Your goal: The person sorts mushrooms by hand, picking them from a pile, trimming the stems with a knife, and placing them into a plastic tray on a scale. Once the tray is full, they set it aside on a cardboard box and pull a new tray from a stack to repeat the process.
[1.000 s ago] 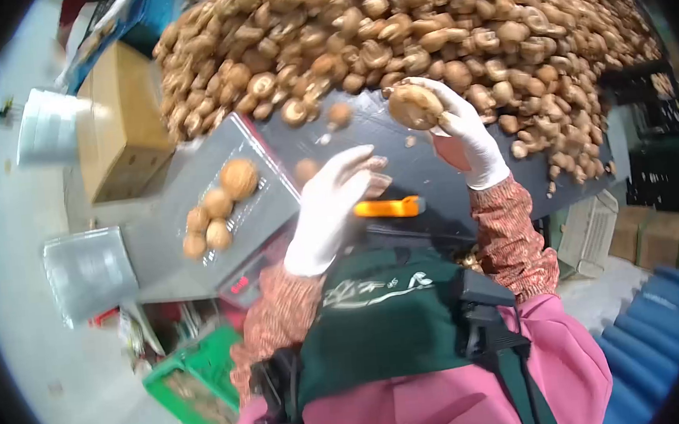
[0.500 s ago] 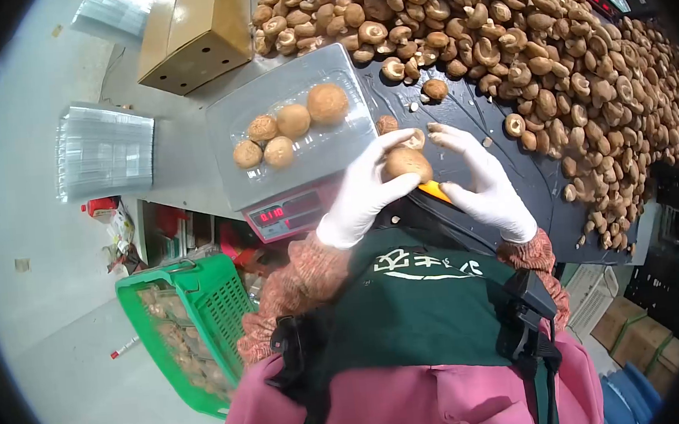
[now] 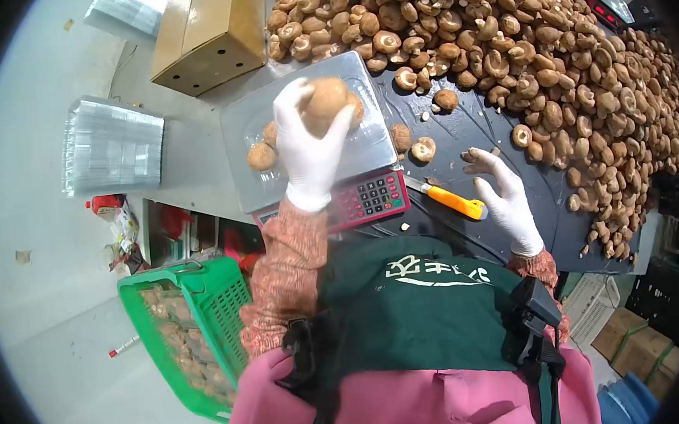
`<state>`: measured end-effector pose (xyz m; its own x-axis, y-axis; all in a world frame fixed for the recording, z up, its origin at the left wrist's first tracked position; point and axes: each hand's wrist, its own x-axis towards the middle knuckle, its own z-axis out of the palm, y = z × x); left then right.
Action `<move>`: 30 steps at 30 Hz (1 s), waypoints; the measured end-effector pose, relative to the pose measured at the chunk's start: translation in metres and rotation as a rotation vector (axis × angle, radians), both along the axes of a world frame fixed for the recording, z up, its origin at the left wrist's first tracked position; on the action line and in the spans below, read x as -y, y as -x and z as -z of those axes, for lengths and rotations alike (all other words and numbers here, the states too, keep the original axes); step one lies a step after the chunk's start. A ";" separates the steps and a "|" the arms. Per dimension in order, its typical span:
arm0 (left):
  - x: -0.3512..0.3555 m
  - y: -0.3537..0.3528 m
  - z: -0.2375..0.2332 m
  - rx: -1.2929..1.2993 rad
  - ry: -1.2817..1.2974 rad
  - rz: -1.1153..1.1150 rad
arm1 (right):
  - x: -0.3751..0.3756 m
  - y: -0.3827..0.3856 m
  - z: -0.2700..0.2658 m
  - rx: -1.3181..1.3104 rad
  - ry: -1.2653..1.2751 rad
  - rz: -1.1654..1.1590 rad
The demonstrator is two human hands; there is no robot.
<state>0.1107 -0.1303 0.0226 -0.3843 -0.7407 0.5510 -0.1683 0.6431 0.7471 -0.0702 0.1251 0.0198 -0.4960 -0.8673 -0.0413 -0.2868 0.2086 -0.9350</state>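
L hand [image 3: 311, 152] holds lg mushroom [image 3: 327, 96] over scale [image 3: 241, 122].

A round tan mushroom [image 3: 326, 97], apparently cap-up, is over the scale [image 3: 252, 193].

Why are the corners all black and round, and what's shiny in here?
Head view: dark curved edges frame the scene, probably from a very wide lens; head view: light glares off the lower clear plastic stack and gleams on the cardboard box; head view: the mushroom pile looks fairly sharp.
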 end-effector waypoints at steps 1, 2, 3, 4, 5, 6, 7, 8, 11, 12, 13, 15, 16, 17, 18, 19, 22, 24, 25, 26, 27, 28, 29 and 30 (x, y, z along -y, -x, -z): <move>0.004 0.010 -0.003 0.014 -0.018 0.035 | 0.001 0.000 0.000 0.015 -0.005 0.004; 0.010 0.022 0.004 -0.017 -0.038 0.059 | 0.002 -0.001 -0.001 -0.036 0.001 -0.010; 0.014 0.028 0.009 0.051 -0.001 0.058 | 0.004 -0.001 -0.003 -0.056 0.007 -0.023; 0.017 0.034 0.013 0.120 0.036 0.058 | 0.005 -0.002 -0.004 -0.076 0.013 -0.033; 0.020 0.040 0.018 0.188 0.076 0.062 | 0.006 -0.002 -0.006 -0.097 0.020 -0.040; 0.024 0.038 0.025 0.425 0.116 0.069 | 0.006 -0.002 -0.005 -0.111 0.025 -0.035; 0.025 0.037 0.037 0.475 0.317 0.042 | 0.004 -0.002 -0.003 -0.122 0.021 -0.029; 0.028 0.034 0.048 0.541 0.304 0.025 | 0.003 -0.001 0.000 -0.134 0.018 -0.021; 0.018 0.030 0.027 0.562 0.307 -0.036 | -0.003 -0.002 0.001 -0.093 -0.001 0.015; 0.016 0.027 0.024 0.537 0.313 -0.063 | -0.004 -0.001 0.002 -0.090 -0.005 0.020; 0.017 0.020 0.022 0.513 0.305 -0.029 | -0.005 0.000 0.003 -0.088 -0.010 0.026; 0.013 0.011 0.013 0.519 0.215 -0.048 | -0.003 -0.001 0.006 -0.122 0.009 0.027; 0.010 0.006 0.005 0.568 0.271 -0.046 | -0.008 0.004 0.006 -0.165 0.003 0.053; 0.008 0.001 0.004 0.587 0.320 -0.024 | -0.010 0.008 0.008 -0.167 -0.001 0.086; 0.012 -0.003 0.013 0.556 0.292 0.000 | -0.017 0.017 0.016 -0.326 -0.059 0.116; 0.007 -0.004 0.004 0.605 0.341 -0.016 | -0.021 0.028 0.016 -0.391 -0.078 0.174; 0.008 -0.018 0.013 0.579 0.305 0.024 | -0.042 0.092 0.024 -0.580 -0.020 0.539; -0.001 -0.019 0.013 0.570 0.265 0.003 | -0.059 0.141 0.016 -0.582 0.033 0.813; -0.003 -0.022 0.013 0.569 0.246 -0.015 | -0.067 0.162 0.008 -0.539 0.042 0.940; -0.007 -0.024 0.010 0.578 0.223 -0.031 | -0.076 0.185 0.008 -0.722 -0.012 0.976; -0.011 -0.025 0.006 0.589 0.200 -0.047 | -0.085 0.209 0.012 -0.903 -0.069 1.006; -0.015 -0.025 0.005 0.601 0.176 -0.064 | -0.090 0.227 0.012 -1.077 -0.100 0.978; -0.017 -0.024 0.006 0.593 0.181 -0.060 | -0.093 0.243 0.013 -1.162 -0.238 0.950; -0.017 -0.024 0.007 0.591 0.187 -0.058 | -0.089 0.252 0.011 -1.220 -0.287 0.937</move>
<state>0.1348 -0.1128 0.0158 -0.6258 -0.6813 0.3798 -0.5577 0.7312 0.3928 -0.3220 0.2139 0.0093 -0.6900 -0.2756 0.6693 -0.4834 0.8637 -0.1426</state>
